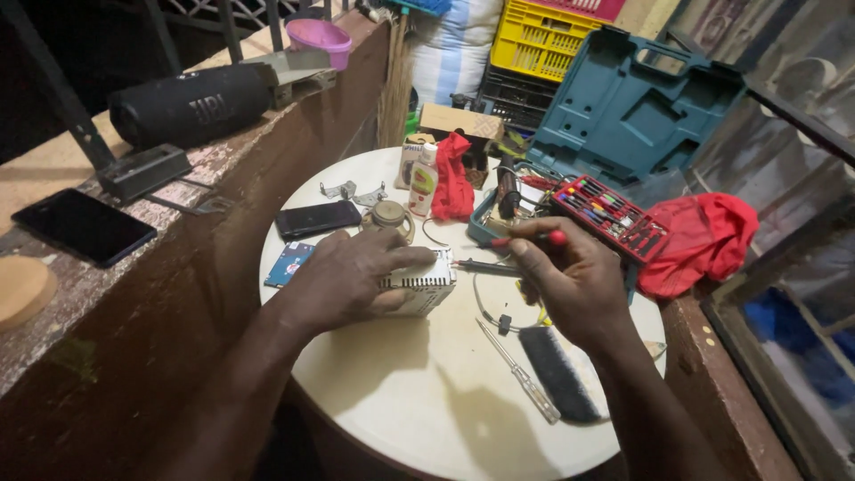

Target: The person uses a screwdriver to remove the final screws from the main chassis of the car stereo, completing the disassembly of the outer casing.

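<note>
On the round white surface (427, 392), the left hand (352, 276) is lying flat, fingers spread, pinning down a small pale vented box (423, 287). The right hand (570, 281), just beside it, is pinching a red-handled screwdriver (499, 265), whose long axis is pointing leftward into the box's end.

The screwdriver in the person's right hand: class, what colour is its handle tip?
Red, on the screwdriver held by the right hand; head view.

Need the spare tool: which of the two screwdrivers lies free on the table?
The clear-handled screwdriver beside the brush; the other screwdriver is in the right hand.
</note>
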